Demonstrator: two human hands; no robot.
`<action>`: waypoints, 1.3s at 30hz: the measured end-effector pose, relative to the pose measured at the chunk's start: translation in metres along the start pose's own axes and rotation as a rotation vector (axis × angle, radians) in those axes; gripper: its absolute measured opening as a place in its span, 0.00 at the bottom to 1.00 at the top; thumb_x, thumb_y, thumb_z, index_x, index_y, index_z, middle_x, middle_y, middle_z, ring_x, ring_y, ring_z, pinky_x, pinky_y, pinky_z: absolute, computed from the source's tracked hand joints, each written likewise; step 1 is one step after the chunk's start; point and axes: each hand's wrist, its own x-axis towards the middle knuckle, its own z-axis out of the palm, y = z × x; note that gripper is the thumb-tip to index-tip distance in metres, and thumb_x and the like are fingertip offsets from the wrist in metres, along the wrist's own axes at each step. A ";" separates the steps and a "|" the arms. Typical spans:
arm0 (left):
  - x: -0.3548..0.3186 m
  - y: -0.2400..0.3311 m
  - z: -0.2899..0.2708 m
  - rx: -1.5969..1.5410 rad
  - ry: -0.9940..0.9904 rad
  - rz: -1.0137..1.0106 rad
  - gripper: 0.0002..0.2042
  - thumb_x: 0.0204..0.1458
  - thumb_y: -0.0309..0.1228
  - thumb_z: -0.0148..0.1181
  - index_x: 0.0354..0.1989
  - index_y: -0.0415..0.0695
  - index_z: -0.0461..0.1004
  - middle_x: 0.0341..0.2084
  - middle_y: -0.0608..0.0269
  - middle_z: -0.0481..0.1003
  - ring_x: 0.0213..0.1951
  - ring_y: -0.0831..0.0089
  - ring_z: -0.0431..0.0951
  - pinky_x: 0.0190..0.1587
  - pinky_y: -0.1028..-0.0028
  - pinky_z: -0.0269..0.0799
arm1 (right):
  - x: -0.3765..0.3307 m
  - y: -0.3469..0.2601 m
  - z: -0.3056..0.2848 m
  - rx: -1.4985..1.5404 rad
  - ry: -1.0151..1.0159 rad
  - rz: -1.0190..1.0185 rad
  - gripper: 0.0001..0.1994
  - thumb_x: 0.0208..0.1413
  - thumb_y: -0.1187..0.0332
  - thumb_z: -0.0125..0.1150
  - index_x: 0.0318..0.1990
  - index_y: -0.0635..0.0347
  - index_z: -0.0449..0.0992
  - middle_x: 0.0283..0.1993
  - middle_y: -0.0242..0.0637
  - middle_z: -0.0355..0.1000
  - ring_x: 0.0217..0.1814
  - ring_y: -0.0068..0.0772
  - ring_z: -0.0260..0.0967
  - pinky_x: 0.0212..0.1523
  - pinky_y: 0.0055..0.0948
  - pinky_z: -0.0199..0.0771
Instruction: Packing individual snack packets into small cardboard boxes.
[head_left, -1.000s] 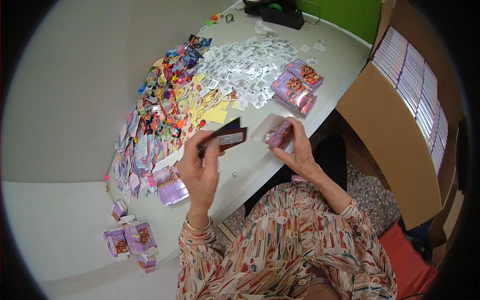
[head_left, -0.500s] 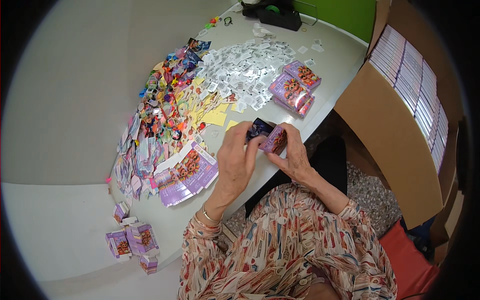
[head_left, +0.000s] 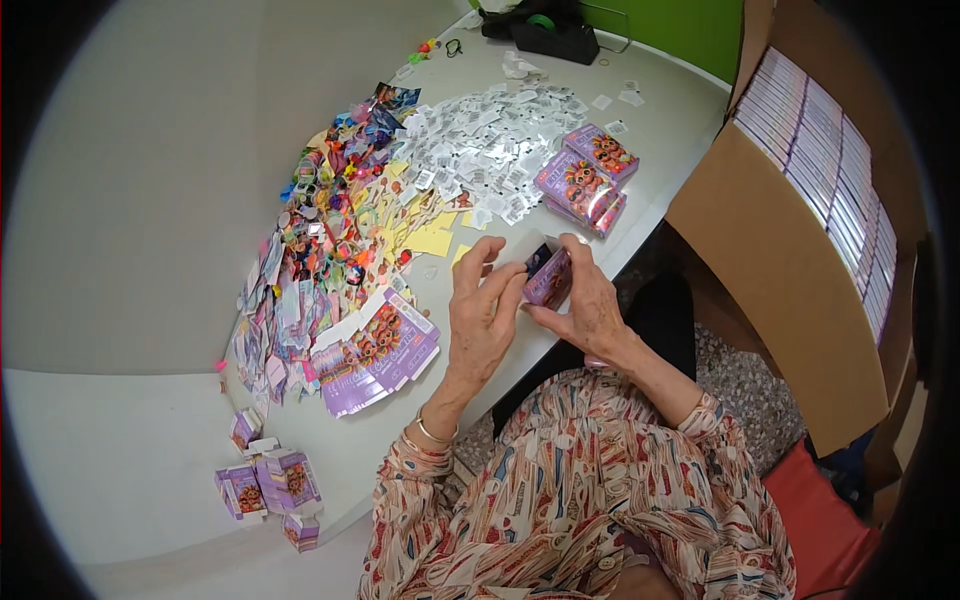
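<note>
My right hand grips a small purple cardboard box with its opening turned toward my left hand. A dark printed packet is partly inside the box; its lower part is hidden by the box wall. The thumb and a finger of my left hand close at the packet's edge by the opening, the other fingers loosely raised. Beyond my hands lie several filled-looking purple boxes in a stack. Left of my left hand, flat purple box blanks are fanned out on the table.
Small white printed packets form a heap at the far side. Colourful trinkets, yellow cards and wrapped strips lie to the left. Folded small boxes sit at lower left. A carton of packed boxes stands right; a tape dispenser is at the back.
The dark packet has gone deeper into the purple box and shows less. My left hand's upper fingers have lifted away from it. The box stays in my right hand.
</note>
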 end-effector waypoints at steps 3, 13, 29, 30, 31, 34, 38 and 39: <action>-0.004 -0.004 0.000 -0.343 0.120 -0.118 0.10 0.57 0.25 0.55 0.47 0.38 0.71 0.51 0.57 0.68 0.49 0.70 0.69 0.49 0.72 0.68 | 0.004 -0.001 -0.003 -0.052 -0.041 -0.097 0.46 0.34 0.65 0.75 0.61 0.61 0.52 0.48 0.50 0.64 0.46 0.55 0.69 0.44 0.42 0.71; -0.011 -0.021 0.004 -0.713 -0.030 -0.553 0.13 0.59 0.27 0.55 0.50 0.37 0.67 0.36 0.66 0.76 0.35 0.81 0.74 0.40 0.78 0.71 | 0.005 0.001 -0.007 -0.097 -0.143 -0.145 0.43 0.34 0.64 0.75 0.59 0.58 0.54 0.50 0.48 0.63 0.45 0.52 0.70 0.38 0.41 0.75; -0.007 -0.006 0.009 -0.216 0.057 -0.240 0.13 0.55 0.25 0.57 0.48 0.35 0.75 0.40 0.54 0.78 0.43 0.71 0.76 0.45 0.73 0.72 | 0.018 0.005 0.005 -0.067 -0.126 -0.177 0.43 0.33 0.62 0.71 0.58 0.68 0.55 0.43 0.51 0.67 0.45 0.52 0.69 0.43 0.40 0.72; -0.004 -0.006 0.005 -0.239 0.018 -0.326 0.12 0.54 0.25 0.59 0.46 0.34 0.76 0.39 0.56 0.78 0.42 0.74 0.76 0.44 0.76 0.72 | 0.019 0.002 0.003 -0.066 -0.128 -0.176 0.43 0.33 0.62 0.71 0.58 0.68 0.55 0.43 0.51 0.67 0.45 0.52 0.69 0.43 0.40 0.72; -0.002 -0.007 0.003 -0.238 0.019 -0.327 0.12 0.54 0.25 0.59 0.46 0.34 0.76 0.39 0.56 0.78 0.42 0.74 0.76 0.44 0.76 0.72 | 0.019 -0.002 0.001 -0.042 -0.138 -0.150 0.42 0.33 0.63 0.70 0.58 0.68 0.56 0.43 0.50 0.67 0.44 0.51 0.70 0.40 0.39 0.73; 0.000 -0.010 0.002 -0.366 0.009 -0.372 0.12 0.54 0.26 0.60 0.46 0.34 0.76 0.34 0.61 0.79 0.36 0.80 0.75 0.41 0.79 0.71 | 0.019 -0.005 -0.002 -0.030 -0.134 -0.152 0.40 0.33 0.63 0.69 0.57 0.67 0.57 0.41 0.49 0.67 0.41 0.49 0.70 0.35 0.38 0.73; -0.003 -0.014 0.005 -0.419 0.073 -0.436 0.12 0.54 0.26 0.60 0.45 0.34 0.77 0.30 0.64 0.79 0.31 0.83 0.74 0.37 0.81 0.70 | 0.017 -0.007 -0.003 -0.065 -0.175 -0.157 0.39 0.33 0.63 0.68 0.56 0.67 0.58 0.38 0.47 0.65 0.39 0.49 0.70 0.33 0.38 0.73; -0.003 -0.015 0.005 -0.431 0.084 -0.452 0.12 0.54 0.26 0.60 0.45 0.34 0.77 0.29 0.65 0.78 0.31 0.84 0.73 0.36 0.82 0.70 | 0.016 -0.006 -0.002 -0.064 -0.177 -0.155 0.39 0.33 0.63 0.68 0.56 0.67 0.58 0.38 0.47 0.65 0.39 0.49 0.70 0.33 0.38 0.73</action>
